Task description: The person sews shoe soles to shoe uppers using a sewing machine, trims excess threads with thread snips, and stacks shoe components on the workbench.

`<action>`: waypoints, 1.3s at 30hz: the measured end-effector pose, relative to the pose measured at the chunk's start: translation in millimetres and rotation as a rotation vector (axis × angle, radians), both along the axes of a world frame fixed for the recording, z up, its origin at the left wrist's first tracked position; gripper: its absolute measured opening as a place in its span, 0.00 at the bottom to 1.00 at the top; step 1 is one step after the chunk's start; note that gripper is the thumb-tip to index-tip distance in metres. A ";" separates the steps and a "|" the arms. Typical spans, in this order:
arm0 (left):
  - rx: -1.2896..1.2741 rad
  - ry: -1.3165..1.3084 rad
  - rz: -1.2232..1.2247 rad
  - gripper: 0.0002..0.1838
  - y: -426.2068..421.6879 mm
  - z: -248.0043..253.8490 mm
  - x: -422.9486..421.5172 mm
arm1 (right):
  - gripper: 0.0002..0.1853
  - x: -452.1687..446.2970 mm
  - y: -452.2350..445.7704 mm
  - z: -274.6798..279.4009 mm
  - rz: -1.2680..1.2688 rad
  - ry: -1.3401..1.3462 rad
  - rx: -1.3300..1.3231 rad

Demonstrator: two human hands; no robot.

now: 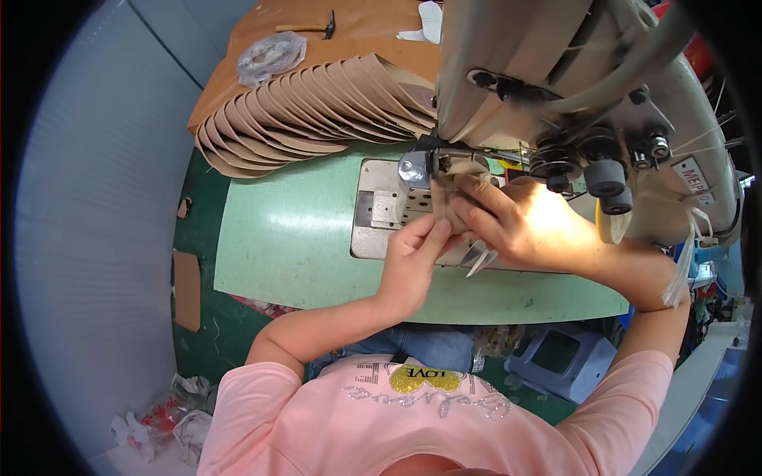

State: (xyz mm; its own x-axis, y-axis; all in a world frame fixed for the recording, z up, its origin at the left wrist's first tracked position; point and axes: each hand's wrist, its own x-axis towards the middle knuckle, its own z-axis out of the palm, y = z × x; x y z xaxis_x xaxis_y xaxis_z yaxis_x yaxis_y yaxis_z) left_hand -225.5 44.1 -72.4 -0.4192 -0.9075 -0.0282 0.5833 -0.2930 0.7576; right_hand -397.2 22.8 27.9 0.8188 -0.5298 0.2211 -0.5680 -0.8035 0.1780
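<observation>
A small beige piece (442,198) lies under the needle area of a sewing machine (508,103). My left hand (415,258) pinches its near edge between thumb and fingers. My right hand (516,222) bends over the same piece from the right, fingertips pressed on it close to the needle area. White pointed strips (481,259) stick out below my right hand. The metal machine plate (373,242) shows left of my hands. Fingers and machine parts hide much of the piece.
A fanned row of beige curved pieces (317,103) lies behind the green table (278,230). Farther back are a plastic bag (271,57), a hammer (308,28) and a white piece (429,22). A blue-grey stool (562,361) stands below the table.
</observation>
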 end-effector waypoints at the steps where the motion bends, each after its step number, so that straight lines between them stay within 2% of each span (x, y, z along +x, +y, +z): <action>1: 0.011 0.006 0.006 0.12 0.5 0.0 -0.6 | 0.22 -0.4 0.0 -1.6 0.003 -0.008 -0.007; 4: -0.032 0.022 -0.010 0.13 0.1 -2.5 0.3 | 0.21 0.6 -1.0 1.3 0.023 -0.005 -0.029; 12: 0.050 0.086 -0.024 0.14 1.4 8.9 -0.2 | 0.15 7.0 0.0 19.1 0.012 0.149 -0.026; 17: 0.054 0.068 -0.036 0.14 -2.9 6.5 5.3 | 0.16 13.2 8.4 -0.9 -0.062 -0.069 -0.038; 21: 0.068 0.025 -0.033 0.13 -4.3 9.0 8.7 | 0.16 21.3 16.4 -1.3 -0.165 -0.093 -0.027; 22: 0.092 0.042 -0.037 0.13 -4.8 9.3 8.7 | 0.20 19.1 17.2 -5.8 -0.213 -0.104 -0.004; 25: 0.114 0.061 -0.049 0.12 -7.4 8.8 8.8 | 0.20 19.5 18.7 -9.3 -0.246 -0.105 -0.032; 28: 0.136 0.026 -0.039 0.12 -6.0 11.1 9.1 | 0.21 21.2 24.6 -9.6 -0.333 -0.132 0.049; 39: 0.116 0.044 -0.004 0.11 -13.2 16.3 2.9 | 0.19 23.3 22.0 -10.1 -0.399 -0.170 0.068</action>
